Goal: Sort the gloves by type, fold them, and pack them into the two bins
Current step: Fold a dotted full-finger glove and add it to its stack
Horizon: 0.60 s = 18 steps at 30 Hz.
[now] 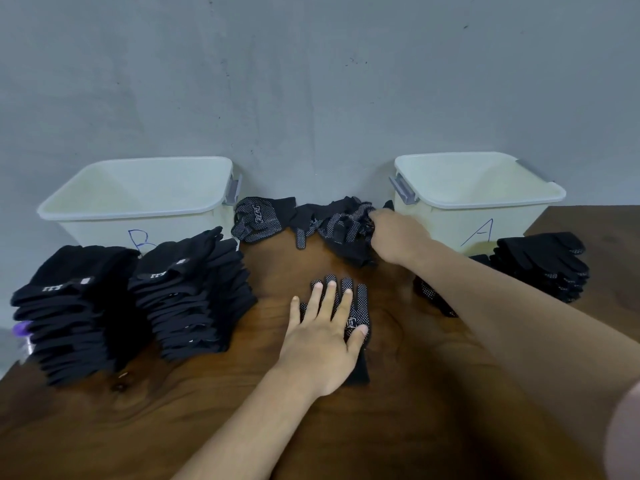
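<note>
mid-table (173,403), left hand (322,344) flat on glove (361,306); right hand (398,237) grip unclear, buried in pile (346,225)

The left hand (320,344) and right hand (398,237) are bare, short-nailed, on bare forearms (242,420).

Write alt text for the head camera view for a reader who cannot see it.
A person's left hand presses a dotted black glove flat on a wooden table while the right hand grips loose gloves between white bin B and bin A. Folded stacks lie near both bins.
</note>
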Available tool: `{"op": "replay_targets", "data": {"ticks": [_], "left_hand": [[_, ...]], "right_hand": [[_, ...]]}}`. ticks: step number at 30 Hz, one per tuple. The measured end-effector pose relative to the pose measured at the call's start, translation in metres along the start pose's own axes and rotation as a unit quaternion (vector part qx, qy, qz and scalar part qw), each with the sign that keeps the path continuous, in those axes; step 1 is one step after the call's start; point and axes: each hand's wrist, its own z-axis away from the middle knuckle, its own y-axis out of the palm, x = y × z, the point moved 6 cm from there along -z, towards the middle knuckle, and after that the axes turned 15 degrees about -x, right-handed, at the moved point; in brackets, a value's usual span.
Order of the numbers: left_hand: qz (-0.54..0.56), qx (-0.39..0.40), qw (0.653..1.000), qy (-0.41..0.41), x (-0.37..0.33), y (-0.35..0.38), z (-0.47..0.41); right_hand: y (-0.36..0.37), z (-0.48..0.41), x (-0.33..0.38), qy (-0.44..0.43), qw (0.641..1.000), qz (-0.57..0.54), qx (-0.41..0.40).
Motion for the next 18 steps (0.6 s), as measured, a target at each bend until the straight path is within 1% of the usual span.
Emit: {"op": "replay_targets", "data": {"ticks": [4,6,8,10,11,12,15,16,18], "left_hand": [[0.006,0.002,1.0,0.004,0.0,0.0,0.0],[0.01,0.004,1.0,0.007,0.0,0.0,0.001],[0.019,0.005,1.0,0.01,0.0,-0.001,0.001],[0.054,-0.018,0.998,0.002,-0.001,-0.008,0.001],[0.088,-0.049,0.995,-0.011,-0.001,-0.015,-0.001],[0.131,-0.096,0.986,-0.029,0.0,-0.025,-0.003],[0.246,-0.267,0.93,-0.061,0.007,-0.061,-0.006],[0.256,-0.301,0.917,-0.053,0.007,-0.07,-0.006],[0.218,-0.338,0.916,-0.012,0.001,-0.081,-0.008]], "right_hand": [[-0.04,-0.006,0.009,-0.009,0.991,-0.079,-0.104],[-0.061,-0.005,0.01,0.012,0.979,-0.156,-0.131],[-0.077,-0.002,0.01,0.049,0.951,-0.274,-0.133],[-0.088,0.004,0.01,0.073,0.918,-0.369,-0.125],[-0.09,0.009,0.011,0.082,0.906,-0.399,-0.117],[-0.092,0.014,0.011,0.093,0.893,-0.427,-0.104],[-0.09,0.031,0.012,0.134,0.853,-0.5,-0.066],[-0.088,0.036,0.012,0.153,0.839,-0.519,-0.053],[-0.08,0.047,0.012,0.198,0.803,-0.562,-0.014]]}}
